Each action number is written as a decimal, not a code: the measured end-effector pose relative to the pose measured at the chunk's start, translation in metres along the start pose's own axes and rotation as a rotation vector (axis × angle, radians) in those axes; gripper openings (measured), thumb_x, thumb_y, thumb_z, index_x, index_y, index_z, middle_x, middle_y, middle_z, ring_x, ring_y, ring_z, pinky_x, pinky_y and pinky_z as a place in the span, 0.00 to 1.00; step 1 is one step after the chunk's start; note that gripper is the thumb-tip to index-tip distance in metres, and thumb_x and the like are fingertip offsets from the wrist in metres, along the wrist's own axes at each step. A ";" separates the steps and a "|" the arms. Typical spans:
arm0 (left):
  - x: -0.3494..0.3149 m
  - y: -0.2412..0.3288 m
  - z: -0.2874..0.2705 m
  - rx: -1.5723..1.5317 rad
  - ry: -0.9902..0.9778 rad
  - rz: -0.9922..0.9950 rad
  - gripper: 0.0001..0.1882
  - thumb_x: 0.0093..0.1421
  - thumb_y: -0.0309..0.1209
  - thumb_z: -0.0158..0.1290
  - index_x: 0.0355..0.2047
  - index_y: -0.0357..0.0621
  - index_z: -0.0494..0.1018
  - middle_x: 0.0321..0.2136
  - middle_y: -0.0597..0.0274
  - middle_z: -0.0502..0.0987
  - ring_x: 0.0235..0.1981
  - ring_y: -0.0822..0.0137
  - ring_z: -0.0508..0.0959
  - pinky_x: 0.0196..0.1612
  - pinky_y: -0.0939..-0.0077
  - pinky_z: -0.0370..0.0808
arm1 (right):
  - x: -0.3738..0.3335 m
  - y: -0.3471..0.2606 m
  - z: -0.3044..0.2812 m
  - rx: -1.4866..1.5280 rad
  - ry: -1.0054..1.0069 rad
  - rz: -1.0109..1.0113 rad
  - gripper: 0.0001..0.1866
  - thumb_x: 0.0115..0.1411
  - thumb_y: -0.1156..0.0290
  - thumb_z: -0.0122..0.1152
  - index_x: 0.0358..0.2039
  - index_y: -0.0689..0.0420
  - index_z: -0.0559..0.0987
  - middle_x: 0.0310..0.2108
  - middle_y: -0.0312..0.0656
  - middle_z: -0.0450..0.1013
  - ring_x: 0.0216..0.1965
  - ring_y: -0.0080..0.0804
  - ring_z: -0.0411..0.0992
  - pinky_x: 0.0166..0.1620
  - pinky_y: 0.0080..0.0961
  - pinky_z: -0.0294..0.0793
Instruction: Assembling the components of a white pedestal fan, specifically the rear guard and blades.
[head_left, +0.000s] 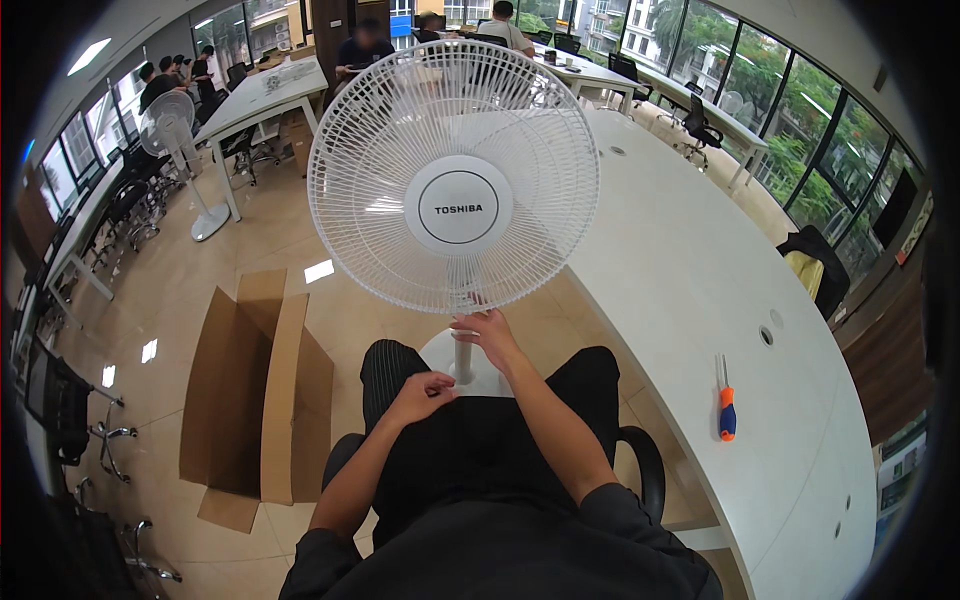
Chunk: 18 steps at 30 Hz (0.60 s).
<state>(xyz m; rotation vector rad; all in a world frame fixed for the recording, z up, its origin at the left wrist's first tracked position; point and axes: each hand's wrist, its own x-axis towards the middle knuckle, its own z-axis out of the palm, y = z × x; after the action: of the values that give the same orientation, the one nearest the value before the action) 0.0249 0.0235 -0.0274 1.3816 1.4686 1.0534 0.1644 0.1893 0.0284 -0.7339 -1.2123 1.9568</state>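
A white stand fan (458, 205) stands upright between my knees, its round wire guard facing me. My right hand (487, 336) is at the upper part of the fan's pole (463, 358), just below the guard, with the fingers bent around it. Part of those fingers is hidden behind the pole and the guard's lower edge. Lower down, my left hand (424, 396) is beside the pole, above the round white base (485, 380). Its fingers are curled together, and whatever they may hold is too small to make out.
An open cardboard box (255, 400) stands on the floor at my left. On the white table (690, 270) to my right lies a screwdriver (726, 412) with an orange and blue handle. Another white fan (180, 130) and several people are farther back. A chair armrest (645, 470) is by my right side.
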 end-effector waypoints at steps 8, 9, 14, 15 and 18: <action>0.041 -0.004 -0.036 -0.685 0.237 0.083 0.10 0.55 0.17 0.57 0.36 0.41 0.71 0.39 0.58 0.77 0.38 0.71 0.78 0.43 0.72 0.77 | 0.019 0.009 0.005 -0.296 -0.010 0.052 0.21 0.56 0.71 0.68 0.48 0.60 0.72 0.39 0.43 0.77 0.38 0.33 0.79 0.39 0.28 0.79; 0.041 -0.006 -0.037 -0.684 0.259 0.064 0.09 0.56 0.19 0.57 0.36 0.42 0.71 0.36 0.60 0.78 0.36 0.71 0.78 0.40 0.73 0.77 | 0.022 0.014 0.003 -0.340 0.014 0.018 0.19 0.57 0.71 0.67 0.47 0.61 0.73 0.38 0.43 0.77 0.36 0.32 0.79 0.38 0.28 0.79; 0.041 -0.029 -0.038 -0.222 0.290 -0.040 0.13 0.52 0.26 0.62 0.37 0.40 0.73 0.33 0.59 0.79 0.33 0.70 0.79 0.38 0.74 0.76 | 0.034 0.043 -0.007 -0.459 0.001 -0.193 0.15 0.59 0.72 0.64 0.44 0.62 0.75 0.36 0.43 0.79 0.33 0.28 0.78 0.35 0.25 0.78; 0.040 -0.033 -0.037 -0.018 0.268 -0.082 0.14 0.51 0.28 0.62 0.37 0.40 0.73 0.32 0.58 0.79 0.31 0.68 0.80 0.38 0.72 0.77 | 0.035 0.049 -0.008 -0.454 0.005 -0.255 0.13 0.60 0.72 0.63 0.43 0.63 0.75 0.35 0.43 0.79 0.33 0.27 0.78 0.34 0.24 0.77; 0.032 -0.042 -0.031 0.357 0.146 0.008 0.15 0.49 0.28 0.61 0.37 0.40 0.74 0.30 0.53 0.79 0.34 0.59 0.80 0.39 0.66 0.76 | 0.038 0.064 -0.011 -0.439 0.014 -0.334 0.10 0.62 0.71 0.61 0.42 0.63 0.76 0.34 0.42 0.79 0.31 0.26 0.78 0.33 0.23 0.76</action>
<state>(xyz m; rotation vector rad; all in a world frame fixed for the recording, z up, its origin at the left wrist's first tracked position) -0.0183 0.0527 -0.0594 1.5824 1.8262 0.9435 0.1334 0.2063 -0.0381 -0.7005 -1.6627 1.4278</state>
